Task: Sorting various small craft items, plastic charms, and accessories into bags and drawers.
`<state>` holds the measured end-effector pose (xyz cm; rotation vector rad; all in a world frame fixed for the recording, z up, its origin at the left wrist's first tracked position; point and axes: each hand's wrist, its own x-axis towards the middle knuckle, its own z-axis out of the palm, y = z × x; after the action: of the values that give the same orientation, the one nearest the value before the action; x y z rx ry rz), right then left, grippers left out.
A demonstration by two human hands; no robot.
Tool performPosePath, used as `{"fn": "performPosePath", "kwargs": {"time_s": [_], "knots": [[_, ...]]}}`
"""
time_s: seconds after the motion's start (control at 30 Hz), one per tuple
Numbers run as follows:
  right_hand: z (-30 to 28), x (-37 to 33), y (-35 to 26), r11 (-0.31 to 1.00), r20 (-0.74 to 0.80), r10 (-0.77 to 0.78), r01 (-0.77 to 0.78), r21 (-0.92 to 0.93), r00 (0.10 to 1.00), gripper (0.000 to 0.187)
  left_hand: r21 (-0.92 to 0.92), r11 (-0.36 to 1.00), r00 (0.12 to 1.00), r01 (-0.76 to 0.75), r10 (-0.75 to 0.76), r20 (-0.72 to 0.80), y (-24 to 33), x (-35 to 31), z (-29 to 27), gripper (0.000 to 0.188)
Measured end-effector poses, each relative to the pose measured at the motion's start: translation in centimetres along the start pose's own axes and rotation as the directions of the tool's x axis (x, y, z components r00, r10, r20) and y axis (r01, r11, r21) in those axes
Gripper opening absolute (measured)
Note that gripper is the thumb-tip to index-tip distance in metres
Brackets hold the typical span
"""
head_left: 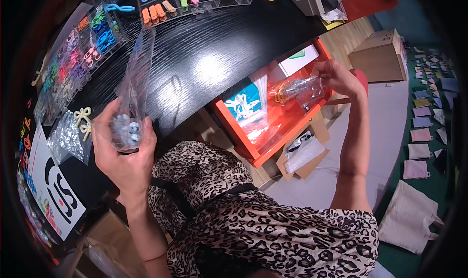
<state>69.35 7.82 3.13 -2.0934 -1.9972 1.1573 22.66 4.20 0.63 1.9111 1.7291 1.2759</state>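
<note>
My left hand (114, 148) is closed round the lower part of a clear plastic bag (137, 78), which holds small pale blue and white pieces; its upper end stands up over the table edge. My right hand (345, 80) reaches over an open orange drawer (273, 148), its fingers pinching a clear bag (302, 87) with yellow-orange things at its far end. Inside the drawer lie white knotted-looking pieces (241, 106) on a teal patch, clear bags and a white box (298, 61). Cream bow-shaped pieces (83, 117) rest beside my left hand.
On the black table (195, 39) stand a compartment box (73, 58) of coloured clips and a clear tray (195, 7) with orange clips. Below the drawer is an open cardboard box (319, 158). To the right are a brown carton (378, 56) and a cloth bag (409, 217).
</note>
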Motion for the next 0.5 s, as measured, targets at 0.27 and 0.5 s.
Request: {"fn": "performPosePath", "kwargs": {"time_s": [0.27, 0.5], "knots": [[-2.3, 1.4, 0.1, 0.927, -0.023, 0.212, -0.209, -0.311, 0.977, 0.020, -0.005, 1.000, 1.000, -0.021, 0.021, -0.019, 0.1, 0.2, 0.2, 0.047], [1.2, 3.6, 2.7, 0.886, -0.105, 0.235, -0.257, -0.386, 0.966, 0.038, -0.028, 0.999, 1.000, -0.019, 0.018, -0.021, 0.0, 0.1, 0.1, 0.043]]}}
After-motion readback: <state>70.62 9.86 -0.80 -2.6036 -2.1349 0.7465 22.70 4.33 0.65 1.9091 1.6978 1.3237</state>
